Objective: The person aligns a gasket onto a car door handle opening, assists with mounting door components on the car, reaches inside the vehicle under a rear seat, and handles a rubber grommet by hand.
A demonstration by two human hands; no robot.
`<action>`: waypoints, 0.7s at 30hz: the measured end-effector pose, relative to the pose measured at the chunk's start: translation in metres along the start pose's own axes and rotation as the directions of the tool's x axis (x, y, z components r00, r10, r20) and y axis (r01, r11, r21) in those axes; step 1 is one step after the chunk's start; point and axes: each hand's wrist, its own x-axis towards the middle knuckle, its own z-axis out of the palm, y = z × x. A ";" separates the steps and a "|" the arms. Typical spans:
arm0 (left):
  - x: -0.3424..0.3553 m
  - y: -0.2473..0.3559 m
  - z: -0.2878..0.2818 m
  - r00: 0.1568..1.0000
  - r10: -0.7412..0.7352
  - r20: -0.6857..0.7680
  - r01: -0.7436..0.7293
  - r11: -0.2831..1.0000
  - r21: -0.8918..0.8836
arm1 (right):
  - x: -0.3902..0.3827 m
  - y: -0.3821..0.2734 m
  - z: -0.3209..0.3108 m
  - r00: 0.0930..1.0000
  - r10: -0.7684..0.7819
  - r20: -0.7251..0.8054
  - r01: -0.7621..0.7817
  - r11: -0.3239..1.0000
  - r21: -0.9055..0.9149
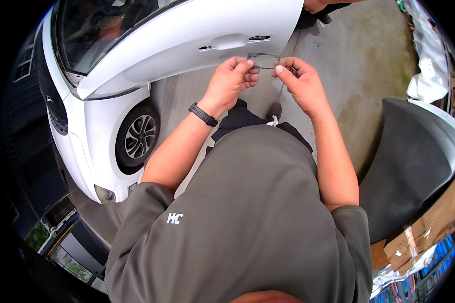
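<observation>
My left hand (232, 81), below a black wristwatch, pinches the left end of a small, thin, see-through piece (263, 59) with dark, uneven edges. My right hand (302, 83) grips the right end between thumb and finger. The piece is held up in front of the white car door (177, 40), just below and right of its handle recess (227, 41). I cannot make out exactly what the piece is.
The white car's front fender (86, 146) and wheel (139, 135) are at left. Another person (313, 7) is beyond the door's edge. At right lie a dark grey curved panel (409, 151), cardboard (424, 227) and white plastic sheeting (424, 76). Concrete floor (349, 60) runs between.
</observation>
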 end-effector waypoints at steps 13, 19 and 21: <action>0.003 0.011 0.000 0.939 0.336 0.069 -0.298 0.698 0.651 | 0.040 0.026 0.009 0.987 0.029 -0.161 -0.023 0.999 0.039; 0.034 -0.001 -0.015 0.671 0.621 0.405 -0.563 0.073 0.823 | 0.077 0.059 0.017 0.969 -0.037 -0.243 0.052 0.997 0.053; 0.043 -0.002 -0.021 0.591 0.654 0.472 -0.575 -0.070 0.815 | 0.082 0.063 0.020 0.969 -0.052 -0.241 0.072 0.995 0.074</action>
